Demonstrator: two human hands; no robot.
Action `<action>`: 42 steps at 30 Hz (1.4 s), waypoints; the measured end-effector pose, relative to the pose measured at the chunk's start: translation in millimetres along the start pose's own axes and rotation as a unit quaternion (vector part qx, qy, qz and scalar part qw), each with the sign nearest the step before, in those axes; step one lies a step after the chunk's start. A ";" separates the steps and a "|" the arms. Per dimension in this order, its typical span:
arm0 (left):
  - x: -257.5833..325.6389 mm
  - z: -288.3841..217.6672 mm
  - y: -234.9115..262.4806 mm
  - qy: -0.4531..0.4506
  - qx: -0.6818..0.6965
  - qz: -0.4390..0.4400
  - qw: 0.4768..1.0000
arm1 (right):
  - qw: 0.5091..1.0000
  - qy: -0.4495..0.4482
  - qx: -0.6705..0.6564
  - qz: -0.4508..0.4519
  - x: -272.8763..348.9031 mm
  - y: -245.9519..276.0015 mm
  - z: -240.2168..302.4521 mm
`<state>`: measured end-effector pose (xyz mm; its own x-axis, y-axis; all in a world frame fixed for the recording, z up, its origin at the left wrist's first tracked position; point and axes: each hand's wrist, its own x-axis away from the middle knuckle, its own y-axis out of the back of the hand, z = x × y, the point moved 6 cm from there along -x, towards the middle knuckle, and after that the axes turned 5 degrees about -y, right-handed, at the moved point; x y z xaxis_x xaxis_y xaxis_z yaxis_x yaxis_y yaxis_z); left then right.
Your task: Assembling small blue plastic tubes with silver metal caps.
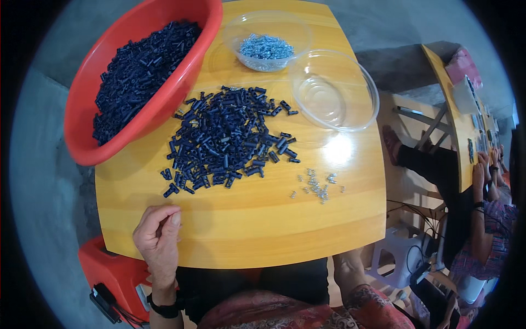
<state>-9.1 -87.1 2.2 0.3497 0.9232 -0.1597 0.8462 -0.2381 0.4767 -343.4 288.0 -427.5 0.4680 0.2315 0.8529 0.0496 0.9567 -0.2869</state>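
My left hand point(158, 237) rests near the front left edge of the table, its thumb and forefinger pressed together. Anything between those fingertips is too small to make out. Just beyond it spreads a heap of small dark tubular plastic parts point(230, 131). At the front right edge, my right hand point(349, 266) is low beside the tabletop, its fingers hidden. The nearest things to it on the table are several small metal springs point(318, 189) in a loose cluster.
A red basin point(82, 118) full of dark parts leans over the left side. Toward the back stand a clear bowl point(233, 41) of silvery small pieces and an empty clear bowl point(370, 104). A red stool point(107, 266) is at left. People work at another table point(446, 101) on the right.
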 end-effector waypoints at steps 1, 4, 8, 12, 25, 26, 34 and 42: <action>0.5 1.6 0.6 0.011 0.005 -0.009 1.000 | 1.000 -0.003 -0.009 -0.004 1.8 4.8 1.2; 0.3 3.5 -0.1 0.020 0.024 -0.011 0.999 | 0.999 -0.001 -0.038 -0.018 1.7 19.7 13.8; 1.3 6.1 1.9 0.001 0.020 -0.008 1.000 | 0.997 -0.005 -0.074 -0.028 21.0 30.2 29.3; 2.0 4.3 0.8 0.006 0.050 -0.007 0.999 | 0.993 -0.006 -0.111 -0.039 46.9 41.0 45.3; 4.2 20.0 0.0 -0.023 0.059 0.000 0.998 | 0.966 0.259 0.024 0.010 180.0 29.0 223.6; 2.4 22.6 -0.7 -0.020 0.058 -0.003 0.998 | 0.947 0.316 0.051 0.023 203.9 11.9 243.0; 3.6 22.2 1.9 -0.040 0.081 -0.002 0.996 | 0.859 0.460 0.208 0.085 346.9 -188.2 303.3; 3.4 17.2 2.9 -0.041 0.086 -0.004 0.995 | 0.779 0.537 0.284 0.151 379.9 -338.8 286.6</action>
<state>1.4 -89.9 -11.8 0.3689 0.8990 -0.2361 0.9029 -0.2864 0.3204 -435.4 102.4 118.7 0.8668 0.4717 -0.1618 -0.4617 0.8817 0.0969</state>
